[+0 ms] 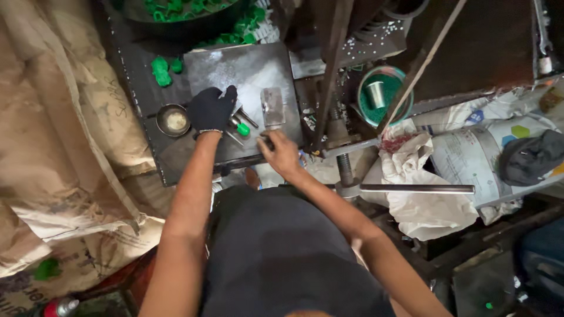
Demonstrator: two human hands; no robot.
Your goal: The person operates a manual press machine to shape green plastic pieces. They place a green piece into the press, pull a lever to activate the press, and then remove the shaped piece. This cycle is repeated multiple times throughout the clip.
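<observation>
My left hand point(211, 109) wears a black glove and rests on a dark metal plate point(247, 70), fingers closed around a small metal tool with a green tip point(242, 129). My bare right hand point(281, 154) grips the handle of a flat metal scraper point(272, 107) that lies on the plate's right side. A small round metal cup point(173, 120) sits just left of the gloved hand. Two green plastic pieces point(161, 70) lie at the plate's upper left.
A dark bowl of several green pieces point(182, 10) stands at the back. A green-filled tub with a metal cup point(382, 94) sits to the right. A steel lever bar point(417, 189), white sacks point(423, 194) and brown sacks point(59, 147) surround the bench.
</observation>
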